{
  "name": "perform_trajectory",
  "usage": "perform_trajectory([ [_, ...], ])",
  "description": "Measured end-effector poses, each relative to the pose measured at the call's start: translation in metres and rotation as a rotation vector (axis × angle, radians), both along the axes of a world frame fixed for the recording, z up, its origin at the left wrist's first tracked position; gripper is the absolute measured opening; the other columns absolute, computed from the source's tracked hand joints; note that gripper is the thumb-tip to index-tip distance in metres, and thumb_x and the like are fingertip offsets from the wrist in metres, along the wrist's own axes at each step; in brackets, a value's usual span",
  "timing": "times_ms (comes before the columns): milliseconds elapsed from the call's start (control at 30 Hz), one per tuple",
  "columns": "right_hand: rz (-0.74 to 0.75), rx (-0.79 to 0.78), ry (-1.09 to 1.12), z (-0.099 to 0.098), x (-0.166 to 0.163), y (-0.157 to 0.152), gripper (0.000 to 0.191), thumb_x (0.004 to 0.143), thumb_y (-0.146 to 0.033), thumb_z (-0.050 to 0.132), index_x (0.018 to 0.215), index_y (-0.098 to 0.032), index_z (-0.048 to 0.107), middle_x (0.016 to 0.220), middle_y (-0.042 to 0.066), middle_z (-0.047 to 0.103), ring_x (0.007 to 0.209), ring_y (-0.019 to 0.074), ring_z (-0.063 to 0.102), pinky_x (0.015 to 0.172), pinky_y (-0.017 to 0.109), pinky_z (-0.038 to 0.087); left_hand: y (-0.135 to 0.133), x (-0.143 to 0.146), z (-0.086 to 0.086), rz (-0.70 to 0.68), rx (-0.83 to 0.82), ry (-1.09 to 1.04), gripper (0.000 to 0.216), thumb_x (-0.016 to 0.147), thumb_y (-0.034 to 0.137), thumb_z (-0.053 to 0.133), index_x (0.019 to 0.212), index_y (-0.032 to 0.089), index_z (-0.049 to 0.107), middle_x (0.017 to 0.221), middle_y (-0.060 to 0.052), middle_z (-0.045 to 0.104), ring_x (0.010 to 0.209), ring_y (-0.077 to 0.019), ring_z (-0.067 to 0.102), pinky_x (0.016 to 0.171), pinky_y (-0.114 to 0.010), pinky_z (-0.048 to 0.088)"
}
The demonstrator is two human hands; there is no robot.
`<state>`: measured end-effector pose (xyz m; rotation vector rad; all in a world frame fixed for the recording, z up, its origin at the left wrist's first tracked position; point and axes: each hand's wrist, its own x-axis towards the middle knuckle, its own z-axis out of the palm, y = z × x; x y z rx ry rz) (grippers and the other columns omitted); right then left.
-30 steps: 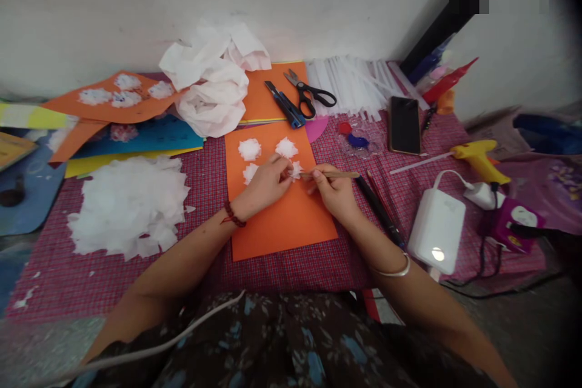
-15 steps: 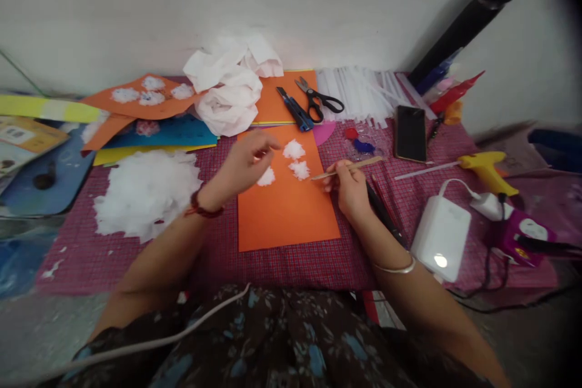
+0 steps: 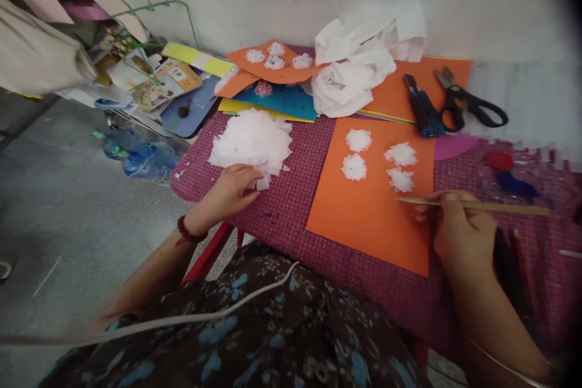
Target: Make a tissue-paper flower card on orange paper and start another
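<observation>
My left hand (image 3: 230, 191) rests at the near edge of a heap of white tissue pieces (image 3: 252, 142), its fingers curled and pinching a small white piece (image 3: 262, 182). My right hand (image 3: 457, 227) is closed on a thin wooden stick (image 3: 500, 206) that lies level, its tip over the right side of an orange sheet (image 3: 364, 212). On that sheet sit several white tissue tufts (image 3: 357, 165). Both lie on a red checked cloth (image 3: 282, 206).
Crumpled white paper (image 3: 354, 66), black scissors (image 3: 468, 100) and a blue cutter (image 3: 422, 112) lie at the back on another orange sheet. Coloured sheets (image 3: 277, 100) and books are stacked at back left. The table edge drops to a grey floor (image 3: 68, 218) on the left.
My left hand has left the orange sheet and moved left to the tissue heap. The view has swung left. My right hand still holds the stick.
</observation>
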<state>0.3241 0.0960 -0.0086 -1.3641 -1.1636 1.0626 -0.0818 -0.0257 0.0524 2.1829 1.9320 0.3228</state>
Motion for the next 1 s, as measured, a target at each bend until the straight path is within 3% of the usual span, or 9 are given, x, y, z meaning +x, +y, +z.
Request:
perform_trajectory([
  [100, -0.007, 0.018, -0.02, 0.001, -0.002, 0.0, 0.034, 0.075, -0.058, 0.071, 0.069, -0.025, 0.063, 0.058, 0.008, 0.064, 0.045, 0.02, 0.057, 0.051, 0.04, 0.045, -0.008, 0.008, -0.018, 0.043, 0.021, 0.045, 0.038, 0.085, 0.024, 0.065, 0.123, 0.023, 0.062, 0.127, -0.01, 0.069, 0.128, -0.0306, 0.056, 0.117, -0.059, 0.027],
  [267, -0.017, 0.012, -0.034, 0.001, -0.002, 0.0, 0.034, 0.074, -0.058, 0.071, 0.07, -0.026, 0.061, 0.057, 0.008, 0.063, 0.045, 0.0207, 0.057, 0.051, 0.042, 0.046, -0.007, 0.016, -0.034, 0.123, 0.155, 0.034, 0.016, 0.094, 0.021, 0.053, 0.098, 0.023, 0.069, 0.113, -0.006, 0.075, 0.119, -0.025, 0.063, 0.121, -0.056, 0.022],
  [400, -0.012, -0.008, -0.034, 0.002, -0.003, 0.0, 0.034, 0.074, -0.058, 0.071, 0.07, -0.025, 0.06, 0.058, 0.007, 0.063, 0.045, 0.0204, 0.057, 0.052, 0.041, 0.047, -0.005, 0.011, -0.037, 0.203, 0.183, -0.14, 0.017, 0.095, 0.022, 0.051, 0.091, 0.022, 0.068, 0.108, -0.005, 0.075, 0.108, -0.0214, 0.067, 0.117, -0.053, 0.031],
  [533, -0.003, -0.006, -0.049, 0.001, -0.001, 0.001, 0.034, 0.075, -0.057, 0.071, 0.07, -0.025, 0.063, 0.059, 0.009, 0.064, 0.046, 0.0202, 0.058, 0.052, 0.041, 0.046, -0.004, 0.002, -0.034, 0.265, 0.134, -0.356, 0.022, 0.095, 0.03, 0.05, 0.094, 0.021, 0.07, 0.106, -0.008, 0.075, 0.103, -0.0221, 0.068, 0.098, -0.043, 0.051],
  [767, 0.058, 0.009, -0.034, -0.009, 0.007, 0.003, 0.03, 0.081, -0.051, 0.069, 0.076, -0.022, 0.063, 0.058, 0.003, 0.064, 0.044, 0.0165, 0.058, 0.047, 0.032, 0.045, -0.004, -0.002, -0.04, 0.302, 0.149, -0.385, 0.014, 0.085, 0.025, 0.057, 0.085, 0.021, 0.07, 0.102, -0.007, 0.075, 0.102, -0.0224, 0.068, 0.096, -0.042, 0.053],
  [867, 0.076, 0.027, -0.021, -0.011, 0.008, 0.003, 0.029, 0.085, -0.049, 0.067, 0.078, -0.02, 0.063, 0.06, 0.001, 0.065, 0.046, 0.0139, 0.058, 0.046, 0.027, 0.045, -0.003, -0.002, -0.034, 0.32, 0.231, -0.355, 0.011, 0.084, 0.027, 0.06, 0.08, 0.02, 0.067, 0.102, -0.008, 0.075, 0.1, -0.0233, 0.068, 0.094, -0.043, 0.053],
  [1000, 0.086, 0.064, 0.032, -0.007, 0.003, 0.0, 0.032, 0.087, -0.05, 0.064, 0.077, -0.02, 0.059, 0.06, -0.001, 0.065, 0.046, 0.0107, 0.056, 0.048, 0.023, 0.046, 0.001, -0.002, -0.006, 0.299, 0.513, -0.143, 0.009, 0.083, 0.028, 0.067, 0.076, 0.022, 0.065, 0.106, -0.004, 0.073, 0.102, -0.0245, 0.067, 0.095, -0.045, 0.05],
])
